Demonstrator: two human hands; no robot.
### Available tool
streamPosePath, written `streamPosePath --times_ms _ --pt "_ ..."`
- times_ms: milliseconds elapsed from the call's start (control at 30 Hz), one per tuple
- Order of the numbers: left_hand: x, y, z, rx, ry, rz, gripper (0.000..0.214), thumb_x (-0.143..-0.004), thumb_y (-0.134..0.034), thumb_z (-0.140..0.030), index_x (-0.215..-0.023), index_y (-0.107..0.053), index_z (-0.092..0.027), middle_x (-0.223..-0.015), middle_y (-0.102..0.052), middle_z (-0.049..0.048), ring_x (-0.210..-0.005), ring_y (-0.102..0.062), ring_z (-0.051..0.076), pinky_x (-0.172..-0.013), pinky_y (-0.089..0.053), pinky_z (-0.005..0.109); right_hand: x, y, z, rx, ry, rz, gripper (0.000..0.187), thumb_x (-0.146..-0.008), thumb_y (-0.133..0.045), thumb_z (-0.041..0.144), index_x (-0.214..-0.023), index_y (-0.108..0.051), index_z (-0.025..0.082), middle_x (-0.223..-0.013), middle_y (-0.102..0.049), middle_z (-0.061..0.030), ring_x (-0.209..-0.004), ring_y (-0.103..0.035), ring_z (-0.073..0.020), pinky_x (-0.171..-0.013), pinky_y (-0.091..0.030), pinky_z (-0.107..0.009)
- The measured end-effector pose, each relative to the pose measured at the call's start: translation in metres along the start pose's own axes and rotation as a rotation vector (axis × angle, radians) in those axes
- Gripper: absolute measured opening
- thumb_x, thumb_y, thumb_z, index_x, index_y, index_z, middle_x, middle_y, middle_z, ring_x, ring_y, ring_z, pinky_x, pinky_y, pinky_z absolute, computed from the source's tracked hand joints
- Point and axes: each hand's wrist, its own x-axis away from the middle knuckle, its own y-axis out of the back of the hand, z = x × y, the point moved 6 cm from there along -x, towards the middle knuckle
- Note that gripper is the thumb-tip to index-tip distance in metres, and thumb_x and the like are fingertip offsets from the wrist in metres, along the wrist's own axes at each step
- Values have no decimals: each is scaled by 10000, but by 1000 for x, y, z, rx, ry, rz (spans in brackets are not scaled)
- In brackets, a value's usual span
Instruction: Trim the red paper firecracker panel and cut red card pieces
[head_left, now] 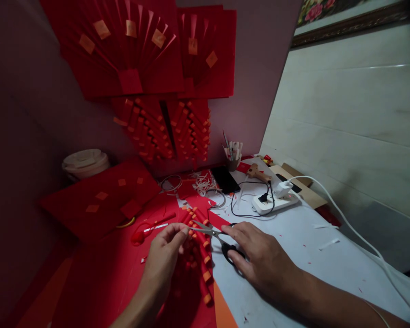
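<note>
My right hand (259, 255) grips black-handled scissors (213, 233), their blades apart and pointing left. Thumb and fingers of my left hand (169, 250) are pinched together close to the blade tips; what sits in the pinch is too small to make out. Below both hands lies a string of red paper firecrackers (203, 255) with orange ends, partly hidden by my left hand. A red bead-like piece with a cord (137, 238) rests to the left of that hand.
Behind are a phone (224, 179), white paper shreds (205, 182), a pen cup (233, 159), a glue gun (258, 174) and a power strip (275, 202) with cables. Red paper fans (130, 82) and firecracker strings (191, 127) hang on the wall. A white tub (85, 164) stands left.
</note>
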Motion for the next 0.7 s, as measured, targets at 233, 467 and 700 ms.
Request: streamPosePath --times_ms 233,467,700 --pt "-3 0 2 24 10 12 270 -726 -726 -410 -657 -580 -193 -529 -505 -50 -443 -392 81 -392 -308 161 -1 4 -1 108 26 -36 536 -854 -613 84 -1370 -506 185 -1200 -613 -140 -1056 -607 -310 -858 -571 -499" --pt "-4 -1 3 -72 -37 38 259 -788 -654 -429 -689 -592 -198 -558 -512 -50 -478 -409 90 -426 -313 171 0 4 -4 141 34 -59 563 -820 -622 51 -1357 -522 187 -1217 -609 -144 -1071 -606 -317 -872 -572 -504" --pt "-4 -5 1 -255 -110 68 316 -787 -661 -506 -726 -631 -197 -641 -603 -4 -580 -503 137 -519 -372 231 -3 6 -4 141 33 -49 559 -814 -632 47 -1348 -531 175 -1196 -615 -145 -1054 -612 -319 -862 -577 -511"
